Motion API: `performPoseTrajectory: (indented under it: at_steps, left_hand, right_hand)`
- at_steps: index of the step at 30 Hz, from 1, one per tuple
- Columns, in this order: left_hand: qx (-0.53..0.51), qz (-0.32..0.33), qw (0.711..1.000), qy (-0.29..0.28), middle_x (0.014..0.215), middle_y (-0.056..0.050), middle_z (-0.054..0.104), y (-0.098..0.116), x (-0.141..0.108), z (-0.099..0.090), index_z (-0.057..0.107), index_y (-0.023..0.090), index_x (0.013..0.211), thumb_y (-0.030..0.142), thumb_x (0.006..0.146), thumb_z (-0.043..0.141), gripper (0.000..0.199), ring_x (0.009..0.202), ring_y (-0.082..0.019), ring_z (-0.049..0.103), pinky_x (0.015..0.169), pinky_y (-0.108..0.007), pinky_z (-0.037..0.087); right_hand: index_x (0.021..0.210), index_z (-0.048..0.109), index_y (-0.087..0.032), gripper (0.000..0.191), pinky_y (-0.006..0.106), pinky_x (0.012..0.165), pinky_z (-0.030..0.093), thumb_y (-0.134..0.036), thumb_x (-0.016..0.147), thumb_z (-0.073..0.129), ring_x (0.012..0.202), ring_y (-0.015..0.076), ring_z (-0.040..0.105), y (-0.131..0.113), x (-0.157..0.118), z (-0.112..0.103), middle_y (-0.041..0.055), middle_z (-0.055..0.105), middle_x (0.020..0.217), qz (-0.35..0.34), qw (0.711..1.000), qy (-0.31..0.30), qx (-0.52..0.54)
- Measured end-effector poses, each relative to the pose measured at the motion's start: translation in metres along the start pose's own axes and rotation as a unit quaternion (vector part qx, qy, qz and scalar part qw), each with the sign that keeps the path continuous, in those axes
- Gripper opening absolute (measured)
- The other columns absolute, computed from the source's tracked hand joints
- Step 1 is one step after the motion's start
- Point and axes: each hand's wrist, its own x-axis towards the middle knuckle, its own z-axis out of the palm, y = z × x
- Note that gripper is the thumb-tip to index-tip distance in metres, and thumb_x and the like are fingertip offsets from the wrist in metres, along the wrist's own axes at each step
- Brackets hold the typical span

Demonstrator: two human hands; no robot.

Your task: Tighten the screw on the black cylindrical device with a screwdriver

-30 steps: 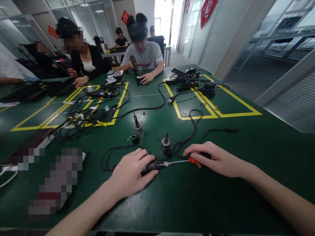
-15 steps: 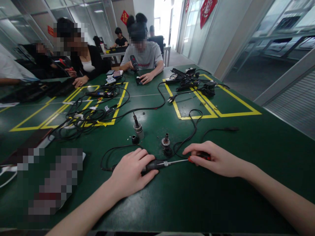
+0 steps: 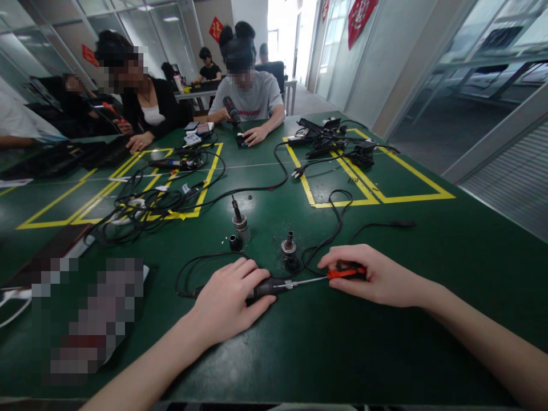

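Note:
My left hand (image 3: 233, 297) is wrapped over a black cylindrical corded tool body (image 3: 269, 286) and presses it against the green table. My right hand (image 3: 368, 274) grips the red-and-black handle of a screwdriver (image 3: 314, 279) between thumb and fingers. The screwdriver's shaft lies level and meets the metal end of the tool body; its exact tip contact is too small to tell. Just behind stand a metal part with a bearing and short shaft (image 3: 289, 245), a black ring (image 3: 291, 264), a taller metal part with a thin shaft (image 3: 240, 220) and a small black collar (image 3: 235, 243).
A tangle of black cables (image 3: 132, 208) lies at the left, beside yellow tape outlines. More corded tools (image 3: 321, 140) are heaped at the back right. A pixelated packet (image 3: 103, 314) sits at the near left. Across the table, a person (image 3: 250, 97) holds a power drill (image 3: 232, 108).
The screwdriver handle has turned in my right hand, so more of its red side shows. My right fingers have shifted slightly. My left hand and the tool body stay in place.

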Motion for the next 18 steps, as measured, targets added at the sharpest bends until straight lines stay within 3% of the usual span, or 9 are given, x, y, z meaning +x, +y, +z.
performPoseTrajectory:
  at_steps: [5, 8, 15, 18]
  left_hand:
    - [0.003, 0.002, 1.0, 0.002, 0.104, -0.004, 0.074, -0.0001, 0.0009, -0.0005, 0.073, 0.021, 0.118, 0.032, 0.098, 0.079, 0.023, 0.095, -0.024, 0.071, 0.079, -0.036, 0.057]
    - [0.0, 0.002, 1.0, 0.005, 0.104, -0.003, 0.074, -0.0008, 0.0001, 0.0002, 0.073, 0.022, 0.118, 0.032, 0.099, 0.079, 0.023, 0.095, -0.024, 0.071, 0.079, -0.036, 0.057]
    - [0.001, 0.007, 1.0, 0.011, 0.103, -0.003, 0.073, -0.0012, -0.0004, 0.0011, 0.073, 0.021, 0.117, 0.031, 0.098, 0.08, 0.023, 0.094, -0.024, 0.07, 0.077, -0.037, 0.057]
    - [-0.001, 0.007, 1.0, 0.012, 0.103, -0.003, 0.073, -0.0015, -0.0002, 0.001, 0.073, 0.021, 0.118, 0.032, 0.098, 0.079, 0.023, 0.094, -0.025, 0.07, 0.077, -0.038, 0.057]
  right_hand:
    - [0.107, 0.081, -0.02, 0.041, 0.028, 0.062, 0.048, -0.048, 0.108, 0.05, 0.063, 0.0179, 0.065, -0.0021, 0.0016, 0.0022, 0.0033, 0.075, 0.074, 0.007, 0.999, -0.02, -0.029]
    - [0.111, 0.079, -0.019, 0.04, 0.027, 0.06, 0.047, -0.048, 0.108, 0.052, 0.062, 0.0169, 0.064, 0.0004, 0.0022, 0.0026, 0.0024, 0.074, 0.073, -0.002, 1.0, -0.024, -0.011]
    - [0.117, 0.079, -0.02, 0.034, 0.032, 0.075, 0.061, -0.047, 0.098, 0.072, 0.083, 0.0228, 0.077, 0.0056, -0.001, 0.0008, 0.0078, 0.082, 0.097, 0.013, 0.999, 0.005, 0.044]
    - [0.114, 0.08, -0.02, 0.031, 0.032, 0.075, 0.062, -0.044, 0.095, 0.076, 0.082, 0.0219, 0.076, 0.0077, -0.0022, 0.0001, 0.0083, 0.081, 0.1, -0.001, 0.999, 0.004, 0.033]
